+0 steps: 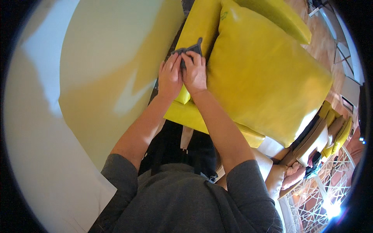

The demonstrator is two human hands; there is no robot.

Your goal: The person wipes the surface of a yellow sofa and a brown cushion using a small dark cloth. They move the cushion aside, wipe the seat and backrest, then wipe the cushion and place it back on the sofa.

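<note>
A small dark grey cloth [195, 49] shows beyond my fingertips, with a narrow tip sticking up at its far right corner. My left hand [170, 77] has its fingers bent over the cloth's near left part. Close beside it, my right hand [194, 73] pinches the same cloth, thumb side towards the left. Both hands are above the yellow armrest [201, 24] of a sofa, near its outer edge. Most of the cloth is hidden under my fingers.
A large yellow cushion [265, 72] lies right of my hands. On the left rises a pale wall [116, 52]. More sofa cushions [313, 139], a pink soft item [293, 177] and a white lattice screen [309, 198] are at the lower right. Wooden floor [323, 43] appears at the upper right.
</note>
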